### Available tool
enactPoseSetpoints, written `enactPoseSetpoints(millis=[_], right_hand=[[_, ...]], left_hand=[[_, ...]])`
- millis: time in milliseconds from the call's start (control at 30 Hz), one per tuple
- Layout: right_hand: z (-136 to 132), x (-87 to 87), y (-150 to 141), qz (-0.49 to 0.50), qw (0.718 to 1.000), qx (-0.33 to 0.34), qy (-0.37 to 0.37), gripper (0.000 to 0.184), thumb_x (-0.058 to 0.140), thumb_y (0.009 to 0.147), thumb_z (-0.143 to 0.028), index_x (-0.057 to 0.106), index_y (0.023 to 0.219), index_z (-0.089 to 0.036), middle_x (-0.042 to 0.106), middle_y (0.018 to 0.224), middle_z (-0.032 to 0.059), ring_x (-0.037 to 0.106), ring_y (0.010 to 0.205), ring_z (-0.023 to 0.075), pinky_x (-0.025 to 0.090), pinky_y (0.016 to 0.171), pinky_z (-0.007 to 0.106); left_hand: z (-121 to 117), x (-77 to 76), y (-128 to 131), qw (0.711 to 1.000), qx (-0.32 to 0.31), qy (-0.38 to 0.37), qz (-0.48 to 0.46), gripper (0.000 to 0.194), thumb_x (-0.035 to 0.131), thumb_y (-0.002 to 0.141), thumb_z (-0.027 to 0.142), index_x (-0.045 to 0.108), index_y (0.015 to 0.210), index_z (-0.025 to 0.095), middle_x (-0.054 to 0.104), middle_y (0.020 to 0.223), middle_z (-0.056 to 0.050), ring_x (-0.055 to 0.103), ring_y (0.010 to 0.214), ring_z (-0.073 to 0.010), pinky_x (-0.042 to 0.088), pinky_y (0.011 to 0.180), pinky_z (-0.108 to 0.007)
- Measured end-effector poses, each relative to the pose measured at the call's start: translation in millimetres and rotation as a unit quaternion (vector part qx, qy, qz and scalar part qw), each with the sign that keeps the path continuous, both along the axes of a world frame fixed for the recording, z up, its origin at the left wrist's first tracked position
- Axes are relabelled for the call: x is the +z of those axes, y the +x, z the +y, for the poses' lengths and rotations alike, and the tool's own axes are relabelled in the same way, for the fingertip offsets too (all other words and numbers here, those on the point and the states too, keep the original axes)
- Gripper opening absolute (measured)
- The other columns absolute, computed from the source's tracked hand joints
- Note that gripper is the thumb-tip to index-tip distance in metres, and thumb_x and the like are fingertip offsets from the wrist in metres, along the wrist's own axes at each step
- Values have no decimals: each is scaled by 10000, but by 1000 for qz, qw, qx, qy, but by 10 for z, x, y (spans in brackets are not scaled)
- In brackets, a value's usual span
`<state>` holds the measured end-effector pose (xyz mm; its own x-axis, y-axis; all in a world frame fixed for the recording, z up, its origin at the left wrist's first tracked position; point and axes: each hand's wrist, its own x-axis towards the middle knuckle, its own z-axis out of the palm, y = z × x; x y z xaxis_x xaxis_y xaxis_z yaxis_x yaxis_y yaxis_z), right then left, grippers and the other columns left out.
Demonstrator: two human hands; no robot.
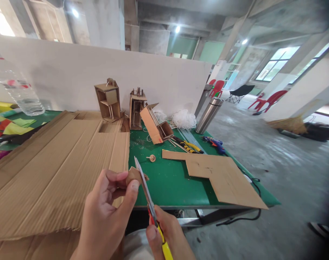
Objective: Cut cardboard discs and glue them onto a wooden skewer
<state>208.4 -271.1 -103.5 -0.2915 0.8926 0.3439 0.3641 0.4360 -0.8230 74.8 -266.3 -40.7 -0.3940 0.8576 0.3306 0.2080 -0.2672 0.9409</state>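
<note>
My left hand pinches a small brown piece of cardboard between thumb and fingertips, above the front of the table. In my right hand is a pair of scissors with yellow and red handles, its blades pointing up and away from me. The blades cross the right side of the cardboard piece, and a scrap of it shows beyond them. Just past the blade tips, a small round cardboard disc with a stick through it lies on the green table top.
A large corrugated cardboard sheet covers the left side. At right lies a stepped cardboard piece. Behind stand small cardboard boxes, pliers, a glue gun, a steel flask and a water bottle.
</note>
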Motion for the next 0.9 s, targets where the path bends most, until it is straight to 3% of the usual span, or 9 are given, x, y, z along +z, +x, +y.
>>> enactPoseSetpoints(millis=[433, 767, 900], right_hand=[[11, 0, -69, 64, 997, 25, -47, 647, 227, 894, -733, 557, 764, -192, 508, 637, 10, 482, 586, 152, 462, 620, 260], [3, -7, -11, 29, 997, 26, -64, 581, 222, 902, -717, 395, 676, -210, 384, 583, -34, 322, 531, 116, 276, 495, 262], [0, -16, -16, 26, 997, 29, -68, 589, 242, 897, -723, 416, 691, -200, 392, 589, -36, 337, 537, 109, 277, 500, 253]], left_hand=[[-30, 58, 69, 999, 26, -30, -31, 126, 654, 772, 275, 575, 852, 219, 672, 679, 54, 649, 624, -113, 572, 615, -208], [-32, 73, 52, 999, 25, -26, -26, 122, 654, 770, 266, 595, 864, 217, 689, 686, 36, 678, 645, -145, 592, 632, -255], [-31, 76, 38, 999, 22, -25, -16, 119, 655, 772, 268, 605, 865, 214, 701, 704, 29, 684, 644, -145, 593, 635, -253]])
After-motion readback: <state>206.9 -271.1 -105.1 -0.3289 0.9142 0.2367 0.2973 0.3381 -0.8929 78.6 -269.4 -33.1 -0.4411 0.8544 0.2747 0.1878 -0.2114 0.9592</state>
